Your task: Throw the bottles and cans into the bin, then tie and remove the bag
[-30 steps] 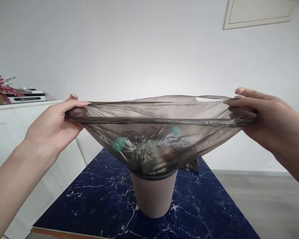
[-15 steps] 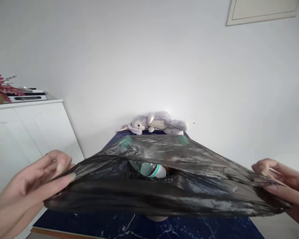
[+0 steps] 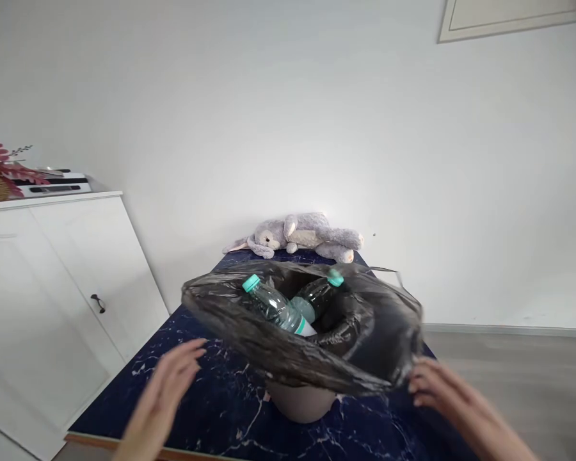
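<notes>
A dark, half-transparent bin bag droops over a beige waste bin on the dark blue marble table. Two plastic bottles with teal caps lie in the bag's mouth. My left hand hovers low at the bag's left, fingers spread, touching nothing. My right hand is at the bag's lower right edge, fingers loosely stretched, just clear of the plastic or brushing it; I cannot tell which.
A grey plush rabbit lies at the table's far end against the white wall. A white cabinet stands at the left with a basket of red flowers on top. Wooden floor shows at the right.
Both hands had the bag's rim stretched wide and high, then brought it down. Now both have let go, and the bag has slumped over the bin with the bottles showing.
</notes>
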{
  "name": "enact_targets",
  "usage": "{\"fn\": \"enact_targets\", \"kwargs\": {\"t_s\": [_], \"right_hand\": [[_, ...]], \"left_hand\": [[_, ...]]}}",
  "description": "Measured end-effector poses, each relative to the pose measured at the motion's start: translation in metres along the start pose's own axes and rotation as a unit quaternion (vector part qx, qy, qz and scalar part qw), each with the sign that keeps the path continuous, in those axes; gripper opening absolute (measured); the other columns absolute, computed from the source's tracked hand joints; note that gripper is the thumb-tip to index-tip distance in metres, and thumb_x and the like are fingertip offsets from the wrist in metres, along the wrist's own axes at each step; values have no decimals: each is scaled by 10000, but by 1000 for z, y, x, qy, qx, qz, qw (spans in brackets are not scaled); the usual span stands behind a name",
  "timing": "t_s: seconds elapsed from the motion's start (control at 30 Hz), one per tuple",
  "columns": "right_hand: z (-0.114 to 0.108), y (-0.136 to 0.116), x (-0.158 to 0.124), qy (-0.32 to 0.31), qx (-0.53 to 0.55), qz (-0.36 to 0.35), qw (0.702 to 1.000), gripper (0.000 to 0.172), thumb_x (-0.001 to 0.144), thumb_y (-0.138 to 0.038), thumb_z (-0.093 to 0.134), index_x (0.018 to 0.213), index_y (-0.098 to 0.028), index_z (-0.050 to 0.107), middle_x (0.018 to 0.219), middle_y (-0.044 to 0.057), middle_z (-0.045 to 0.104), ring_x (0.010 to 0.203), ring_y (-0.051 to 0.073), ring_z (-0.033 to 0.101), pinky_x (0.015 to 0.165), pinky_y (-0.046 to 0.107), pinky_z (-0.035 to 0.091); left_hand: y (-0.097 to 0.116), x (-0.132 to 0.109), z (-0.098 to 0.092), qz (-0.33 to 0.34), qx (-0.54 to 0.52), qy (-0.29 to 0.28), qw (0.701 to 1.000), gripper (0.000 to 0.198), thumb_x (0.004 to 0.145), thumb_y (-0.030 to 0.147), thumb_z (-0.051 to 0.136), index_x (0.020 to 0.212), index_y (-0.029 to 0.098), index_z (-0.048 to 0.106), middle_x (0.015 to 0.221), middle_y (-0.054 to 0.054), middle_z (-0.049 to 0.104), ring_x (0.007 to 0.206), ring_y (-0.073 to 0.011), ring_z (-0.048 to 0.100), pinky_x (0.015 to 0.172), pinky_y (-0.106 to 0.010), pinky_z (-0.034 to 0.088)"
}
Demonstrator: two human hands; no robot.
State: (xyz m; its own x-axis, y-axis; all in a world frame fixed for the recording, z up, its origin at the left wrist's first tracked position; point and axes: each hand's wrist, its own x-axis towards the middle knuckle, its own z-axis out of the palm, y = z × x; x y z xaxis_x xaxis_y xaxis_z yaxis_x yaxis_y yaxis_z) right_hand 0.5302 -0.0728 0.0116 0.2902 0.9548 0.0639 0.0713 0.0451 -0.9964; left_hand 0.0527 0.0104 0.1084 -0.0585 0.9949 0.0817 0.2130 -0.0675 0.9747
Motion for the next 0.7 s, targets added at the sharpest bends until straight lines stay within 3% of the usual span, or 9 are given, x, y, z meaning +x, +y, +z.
{"fn": "enact_targets", "kwargs": {"t_s": [0.07,0.13,0.2,0.3,0.4,0.5,0.6,0.7], "right_hand": [[23,15,-10,-48,-10,30,998,506,800,-698,749,1184,-371,789,1185,87,783,1165,385,730,1006,462,614],[36,15,-16,-87,-3,57,995,650,816,-695,759,1369,-357,709,1393,94,713,1284,373,676,1075,435,578],[41,1,-14,-107,19,60,992,765,846,-694,745,1515,-359,586,1568,92,583,1375,361,614,1125,430,542],[46,-28,-2,-144,40,18,989,812,883,-669,728,1589,-339,499,1653,92,481,1488,350,497,1219,457,437],[60,-42,8,-191,11,-28,981,844,850,-655,775,1575,-301,529,1599,117,547,1537,368,418,1271,526,337],[76,-41,13,-219,-24,-40,975,934,776,-659,838,1568,-263,542,1501,143,638,1523,405,426,1280,586,292],[84,-43,21,-227,6,-50,973,988,737,-661,865,1581,-278,525,1466,140,666,1468,402,503,1284,580,285],[88,-60,36,-176,74,-66,979,973,701,-681,879,1551,-333,560,1507,109,638,1460,371,523,1281,537,314]], "left_hand": [[-29,-1,19,-11,75,-56,996,708,732,766,755,1370,481,639,1624,-6,534,1543,-444,392,1230,-576,409],[-43,3,30,-10,127,-133,983,965,774,833,668,1616,461,379,1760,-30,297,1604,-446,253,1246,-598,371],[-38,13,37,21,133,-175,975,1158,763,918,583,1705,392,164,1794,-60,168,1631,-442,135,1293,-598,273],[-3,26,50,91,87,-202,971,1267,698,990,550,1709,306,210,1767,-105,265,1637,-426,125,1335,-526,184],[35,33,69,132,53,-202,969,1215,685,1013,533,1662,311,364,1641,-115,500,1607,-425,259,1314,-523,263],[58,36,82,143,56,-186,971,1123,705,994,552,1599,319,479,1491,-119,650,1547,-438,383,1276,-537,333],[70,42,91,128,43,-169,976,908,808,864,630,1529,316,564,1447,-99,685,1508,-418,451,1253,-498,371],[82,50,100,84,-21,-121,989,655,910,702,661,1461,352,614,1518,-39,638,1502,-363,475,1215,-417,419]]}}
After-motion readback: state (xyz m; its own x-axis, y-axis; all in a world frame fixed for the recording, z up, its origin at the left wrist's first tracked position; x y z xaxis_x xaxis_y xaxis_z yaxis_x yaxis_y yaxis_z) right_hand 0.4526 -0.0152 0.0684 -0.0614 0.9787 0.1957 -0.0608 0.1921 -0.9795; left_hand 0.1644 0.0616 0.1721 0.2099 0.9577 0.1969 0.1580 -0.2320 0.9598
